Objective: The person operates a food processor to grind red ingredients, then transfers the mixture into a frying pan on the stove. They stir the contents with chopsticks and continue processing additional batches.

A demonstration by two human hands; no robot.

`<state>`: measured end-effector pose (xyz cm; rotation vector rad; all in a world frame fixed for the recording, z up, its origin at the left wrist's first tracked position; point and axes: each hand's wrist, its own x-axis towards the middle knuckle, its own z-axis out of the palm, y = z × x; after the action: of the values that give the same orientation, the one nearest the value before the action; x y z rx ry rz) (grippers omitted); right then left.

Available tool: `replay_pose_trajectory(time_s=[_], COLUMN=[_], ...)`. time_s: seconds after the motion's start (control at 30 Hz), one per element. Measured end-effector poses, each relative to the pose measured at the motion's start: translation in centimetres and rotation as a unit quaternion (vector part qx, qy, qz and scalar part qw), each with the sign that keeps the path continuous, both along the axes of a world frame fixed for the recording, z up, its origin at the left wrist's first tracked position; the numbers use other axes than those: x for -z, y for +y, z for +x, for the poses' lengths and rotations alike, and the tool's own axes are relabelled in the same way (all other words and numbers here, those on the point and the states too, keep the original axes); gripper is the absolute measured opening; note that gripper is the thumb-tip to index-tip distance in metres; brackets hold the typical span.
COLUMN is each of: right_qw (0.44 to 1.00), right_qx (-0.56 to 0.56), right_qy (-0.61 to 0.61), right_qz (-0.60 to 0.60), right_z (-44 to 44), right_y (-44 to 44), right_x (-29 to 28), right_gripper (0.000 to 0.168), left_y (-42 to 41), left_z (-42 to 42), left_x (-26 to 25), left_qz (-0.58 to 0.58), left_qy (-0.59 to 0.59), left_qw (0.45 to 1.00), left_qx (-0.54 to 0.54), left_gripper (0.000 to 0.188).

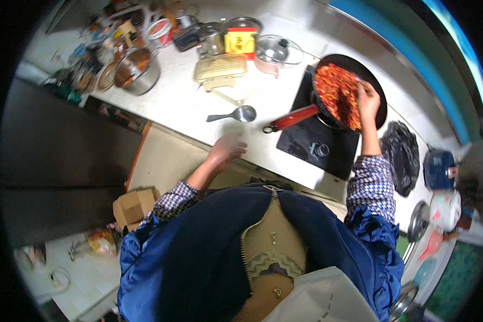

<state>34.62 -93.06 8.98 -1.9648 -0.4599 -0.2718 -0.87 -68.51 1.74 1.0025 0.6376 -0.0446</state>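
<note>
My right hand (368,100) is at the right side of a dark frying pan (376,80), its fingers closed around a small thing at the edge of the red chopped food (334,86); what they hold is mostly hidden. The pan stands on a black cooktop (306,139), its red handle (296,118) pointing to the lower left. My left hand (226,151) hovers at the counter's front edge, fingers apart and holding nothing. Just above it a metal spoon with a dark handle (244,114) lies on the white counter (261,96).
A steel pot (151,78) with food residue stands at the left. Behind are a beige rack-like item (220,67), a yellow and red package (240,42) and a small pan with a glass lid (281,49). A black plastic bag (400,159) lies right of my right forearm.
</note>
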Motion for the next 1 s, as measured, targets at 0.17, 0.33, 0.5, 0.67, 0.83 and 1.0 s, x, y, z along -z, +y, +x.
replay_pose_trajectory(time_s=[0.17, 0.33, 0.5, 0.67, 0.83, 1.0], right_qw=[0.969, 0.991, 0.977, 0.998, 0.979, 0.964], right_qx=[-0.059, 0.134, 0.161, 0.030, 0.096, 0.258], right_qy=[0.157, -0.014, -0.084, 0.025, 0.153, -0.032], right_qz=[0.182, -0.024, -0.111, 0.050, 0.091, 0.059], right_z=[0.5, 4.5, 1.2, -2.9, -4.6, -6.6], right_y=[1.0, -5.4, -5.1, -1.6, -3.7, -8.2], right_x=[1.5, 2.6, 2.3, 2.3, 0.0, -0.6], right_gripper=[0.016, 0.013, 0.015, 0.015, 0.011, 0.014], left_y=[-0.5, -0.4, 0.3, -0.1, -0.1, -0.3], left_z=[0.2, 0.1, -0.2, 1.1, 0.1, 1.2], left_x=[1.0, 0.7, 2.2, 0.3, -0.1, 1.2], left_qz=[0.012, 0.015, 0.013, 0.011, 0.005, -0.015], left_qy=[-0.008, 0.016, 0.012, 0.017, 0.016, 0.041], left_qw=[1.000, 1.000, 0.999, 0.998, 0.998, 0.991], left_qx=[0.006, 0.007, 0.037, 0.053, 0.058, 0.129], left_gripper=[0.036, 0.036, 0.035, 0.035, 0.033, 0.032])
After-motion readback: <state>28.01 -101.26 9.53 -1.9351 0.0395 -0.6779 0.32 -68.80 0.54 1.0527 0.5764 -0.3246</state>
